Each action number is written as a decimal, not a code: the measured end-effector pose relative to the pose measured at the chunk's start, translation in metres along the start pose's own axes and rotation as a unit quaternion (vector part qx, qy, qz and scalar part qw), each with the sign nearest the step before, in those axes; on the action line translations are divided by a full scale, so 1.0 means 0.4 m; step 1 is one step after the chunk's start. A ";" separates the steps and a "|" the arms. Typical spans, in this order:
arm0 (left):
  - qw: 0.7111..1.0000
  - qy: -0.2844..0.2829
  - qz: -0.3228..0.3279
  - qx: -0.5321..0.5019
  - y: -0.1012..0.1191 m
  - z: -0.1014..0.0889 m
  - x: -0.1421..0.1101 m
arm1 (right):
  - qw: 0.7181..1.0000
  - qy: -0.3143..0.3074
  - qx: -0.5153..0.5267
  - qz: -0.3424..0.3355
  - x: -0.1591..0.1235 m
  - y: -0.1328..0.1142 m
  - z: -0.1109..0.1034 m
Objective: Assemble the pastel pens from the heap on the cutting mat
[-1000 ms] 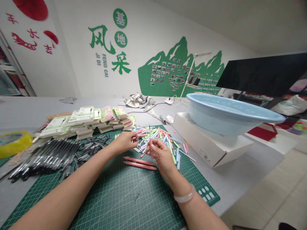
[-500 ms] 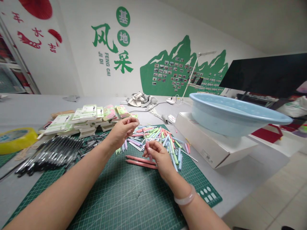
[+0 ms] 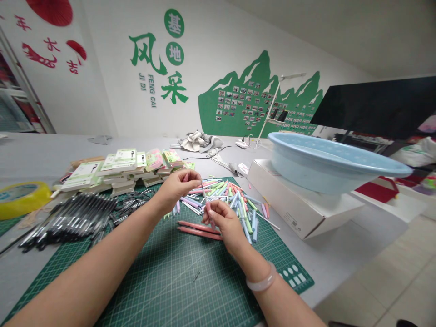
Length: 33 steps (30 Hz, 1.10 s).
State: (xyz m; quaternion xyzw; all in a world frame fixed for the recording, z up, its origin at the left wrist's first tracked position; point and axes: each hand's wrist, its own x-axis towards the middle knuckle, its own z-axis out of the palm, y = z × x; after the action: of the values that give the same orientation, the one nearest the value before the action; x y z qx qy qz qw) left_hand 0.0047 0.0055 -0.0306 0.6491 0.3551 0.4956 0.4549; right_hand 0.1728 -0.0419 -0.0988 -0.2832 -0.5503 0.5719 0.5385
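My right hand point(image 3: 225, 221) grips a pink pen barrel point(image 3: 208, 209) above the cutting mat. A thin refill point(image 3: 203, 190) sticks up out of the barrel's upper end. At the top of that refill, my left hand point(image 3: 180, 185) is closed in a pinch. A bit of pink shows among its fingers, too small to name. Just below the right hand, two pink pens point(image 3: 199, 232) lie side by side on the green cutting mat point(image 3: 163, 281). Behind both hands spreads a pile of pastel pen barrels point(image 3: 243, 211). A tiny dark piece point(image 3: 196, 275) lies nearer me.
Black pens or refills point(image 3: 73, 218) lie heaped at the left, near a yellow tape roll point(image 3: 41, 193). Small boxes point(image 3: 124, 161) are stacked behind them. To the right, a blue basin point(image 3: 306, 170) rests on a white carton point(image 3: 293, 206). Crumpled cloth point(image 3: 197, 141) lies at the back.
My left hand has shifted slightly right, up to the top of the refill. My right hand and the pink pen barrel have hardly moved.
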 end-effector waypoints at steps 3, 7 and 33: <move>0.999 -0.017 0.005 0.048 0.000 0.005 -0.003 | 1.000 0.000 0.001 0.000 0.001 0.003 -0.002; 0.996 -0.032 0.003 0.079 -0.002 0.007 -0.007 | 1.000 0.003 0.007 0.003 0.003 0.004 -0.004; 0.943 0.129 -0.012 -0.307 -0.017 -0.017 0.026 | 1.000 0.000 0.004 0.001 -0.002 -0.003 0.000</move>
State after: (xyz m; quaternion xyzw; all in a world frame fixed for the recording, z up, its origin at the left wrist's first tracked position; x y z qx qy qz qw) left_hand 0.0006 0.0189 -0.0330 0.4039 0.2490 0.6544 0.5887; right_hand 0.1734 -0.0428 -0.0979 -0.2812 -0.5475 0.5745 0.5395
